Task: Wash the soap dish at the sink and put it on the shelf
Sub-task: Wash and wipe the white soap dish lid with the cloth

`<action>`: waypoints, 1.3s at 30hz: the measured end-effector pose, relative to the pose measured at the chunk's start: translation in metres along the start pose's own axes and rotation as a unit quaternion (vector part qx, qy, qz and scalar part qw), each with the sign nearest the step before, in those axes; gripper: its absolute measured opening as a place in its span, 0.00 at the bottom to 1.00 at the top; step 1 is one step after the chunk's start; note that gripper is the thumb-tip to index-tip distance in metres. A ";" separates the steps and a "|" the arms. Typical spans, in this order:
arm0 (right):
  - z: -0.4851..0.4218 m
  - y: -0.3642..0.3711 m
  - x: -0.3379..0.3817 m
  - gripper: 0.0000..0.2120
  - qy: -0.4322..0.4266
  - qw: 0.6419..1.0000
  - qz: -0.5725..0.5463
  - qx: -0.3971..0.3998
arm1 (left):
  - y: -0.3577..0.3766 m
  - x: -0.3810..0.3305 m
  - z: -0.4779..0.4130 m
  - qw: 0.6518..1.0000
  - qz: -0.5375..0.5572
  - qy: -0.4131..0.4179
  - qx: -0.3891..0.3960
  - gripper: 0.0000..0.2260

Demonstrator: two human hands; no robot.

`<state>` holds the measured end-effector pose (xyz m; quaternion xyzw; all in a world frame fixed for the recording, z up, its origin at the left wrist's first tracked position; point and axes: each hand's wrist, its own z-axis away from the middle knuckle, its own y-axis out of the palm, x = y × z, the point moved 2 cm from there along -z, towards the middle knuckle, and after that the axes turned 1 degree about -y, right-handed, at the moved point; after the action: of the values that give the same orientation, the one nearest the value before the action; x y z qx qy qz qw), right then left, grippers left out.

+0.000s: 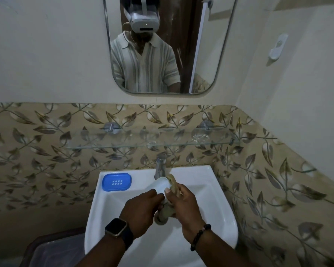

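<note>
Over the white sink (212, 191) my left hand (141, 209) grips the lower edge of a white soap dish base (159, 185), tilted up just below the tap (159, 167). A brownish-green scrub pad (173, 183) is pressed against the dish's right side, with my right hand (185, 203) closed around it. More of the pad hangs down between my two hands. The blue slotted soap dish insert (117, 182) lies flat on the sink's back left rim. Above the tap, the glass shelf (123, 140) runs along the leaf-patterned tiles.
A small clear object (201, 138) sits on the right part of the shelf. A mirror (162, 45) hangs above. A white holder (278, 48) is fixed to the right wall. A dark bin with a liner (52, 249) stands at the lower left, beside the sink.
</note>
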<state>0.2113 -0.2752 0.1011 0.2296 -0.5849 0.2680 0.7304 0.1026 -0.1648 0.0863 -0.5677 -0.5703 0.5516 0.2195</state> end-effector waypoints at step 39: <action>-0.047 -0.053 -0.042 0.05 0.015 0.969 0.002 -0.245 | 0.026 0.073 0.023 0.962 0.066 -0.219 -0.147 0.05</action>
<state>0.2737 -0.2894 0.0485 0.0383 -0.6224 0.1209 0.7724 0.0747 -0.1155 0.0292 -0.4959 -0.6401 0.5859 -0.0333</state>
